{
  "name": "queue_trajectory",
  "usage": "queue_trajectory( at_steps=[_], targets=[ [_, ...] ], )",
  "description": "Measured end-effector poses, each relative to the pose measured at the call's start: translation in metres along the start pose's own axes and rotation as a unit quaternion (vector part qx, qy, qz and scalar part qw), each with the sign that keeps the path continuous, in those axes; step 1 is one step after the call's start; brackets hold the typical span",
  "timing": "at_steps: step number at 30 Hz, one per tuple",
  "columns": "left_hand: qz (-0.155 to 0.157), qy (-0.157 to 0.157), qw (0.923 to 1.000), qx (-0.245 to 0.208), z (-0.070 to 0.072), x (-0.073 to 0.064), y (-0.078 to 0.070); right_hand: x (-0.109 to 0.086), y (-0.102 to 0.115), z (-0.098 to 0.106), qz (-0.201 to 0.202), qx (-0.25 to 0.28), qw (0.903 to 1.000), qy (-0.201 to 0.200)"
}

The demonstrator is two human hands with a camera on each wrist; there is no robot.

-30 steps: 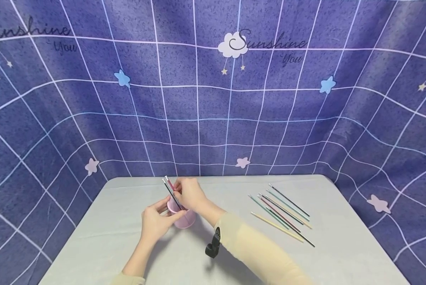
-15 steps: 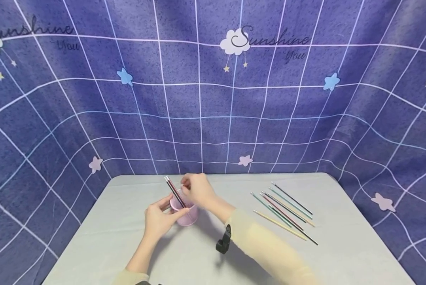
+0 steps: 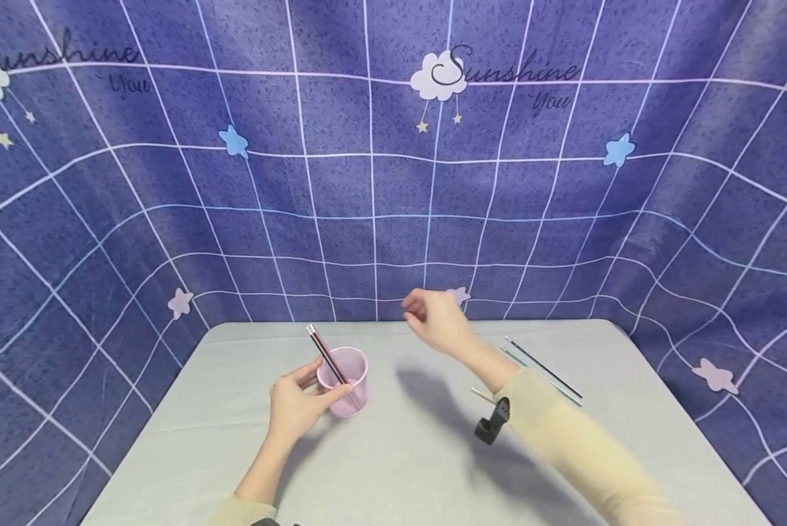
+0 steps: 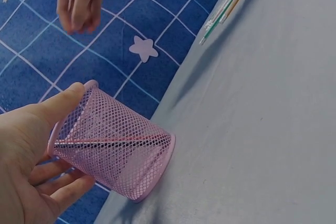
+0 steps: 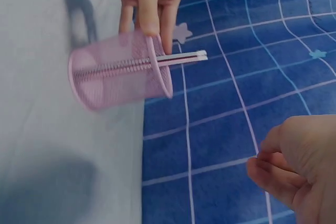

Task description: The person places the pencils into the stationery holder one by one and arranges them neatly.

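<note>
A pink mesh pencil cup [image 3: 360, 398] stands on the table at centre-left. My left hand [image 3: 294, 405] grips its rim, thumb at one side and fingers at the other. Two pencils [image 3: 327, 354], one dark and one reddish, lean out of the cup toward the back left. The right wrist view shows their pale ends [image 5: 197, 56] beyond the rim. My right hand [image 3: 442, 321] is in the air above the table's back, right of the cup, fingers loosely curled and holding nothing.
Loose pencils lie on the right of the grey-white table [image 3: 393, 467]: a dark one [image 3: 544, 365], a green one [image 3: 567, 394] and a yellow one [image 3: 481, 394]. My right forearm hides others. A blue-purple gridded cloth [image 3: 393, 183] hangs behind and at both sides.
My right hand has let go of the reddish pencil, which now leans in the cup beside the dark one. That hand has then moved right and up, away from the cup. My left hand keeps its grip.
</note>
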State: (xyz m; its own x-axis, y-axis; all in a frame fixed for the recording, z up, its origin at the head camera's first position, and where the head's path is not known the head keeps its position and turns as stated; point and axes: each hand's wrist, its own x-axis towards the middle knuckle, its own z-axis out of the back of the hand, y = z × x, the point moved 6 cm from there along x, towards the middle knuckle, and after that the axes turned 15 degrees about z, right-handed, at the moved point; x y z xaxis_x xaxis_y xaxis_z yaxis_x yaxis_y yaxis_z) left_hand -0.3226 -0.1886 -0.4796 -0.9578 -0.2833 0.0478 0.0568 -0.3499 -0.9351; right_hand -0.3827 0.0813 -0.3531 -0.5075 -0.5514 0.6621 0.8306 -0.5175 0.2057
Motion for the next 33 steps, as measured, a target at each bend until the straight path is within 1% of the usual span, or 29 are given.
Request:
queue_trajectory(
  at_steps=[4, 7, 11, 16, 22, 25, 33],
  targets=[
    [0.0, 0.005, 1.0, 0.001, -0.002, -0.001, 0.0, -0.019, -0.007, 0.02, 0.012, -0.028, 0.9994, 0.016],
    [0.003, 0.006, 0.9999, 0.008, -0.003, -0.001, 0.001, -0.038, -0.013, 0.029, 0.007, -0.036, 0.999, 0.027],
    [0.003, 0.006, 0.9999, 0.012, -0.003, -0.001, 0.003, -0.064, -0.022, 0.035, -0.007, -0.038, 0.9989, 0.027],
    [0.002, 0.004, 0.9999, 0.015, -0.002, -0.001, 0.002, -0.089, -0.033, 0.041, -0.005, -0.037, 0.999, 0.025],
    [-0.001, 0.006, 0.9999, 0.014, -0.002, -0.001, 0.0, -0.109, -0.043, 0.05, -0.024, -0.047, 0.9974, 0.049],
    [-0.001, 0.008, 0.9999, 0.012, -0.003, 0.0, 0.0, -0.117, -0.045, 0.054, -0.034, -0.054, 0.9957, 0.068],
    [0.004, 0.003, 1.0, 0.007, -0.001, 0.0, 0.001, -0.139, -0.045, 0.053, -0.033, -0.057, 0.9914, 0.113]
  ],
)
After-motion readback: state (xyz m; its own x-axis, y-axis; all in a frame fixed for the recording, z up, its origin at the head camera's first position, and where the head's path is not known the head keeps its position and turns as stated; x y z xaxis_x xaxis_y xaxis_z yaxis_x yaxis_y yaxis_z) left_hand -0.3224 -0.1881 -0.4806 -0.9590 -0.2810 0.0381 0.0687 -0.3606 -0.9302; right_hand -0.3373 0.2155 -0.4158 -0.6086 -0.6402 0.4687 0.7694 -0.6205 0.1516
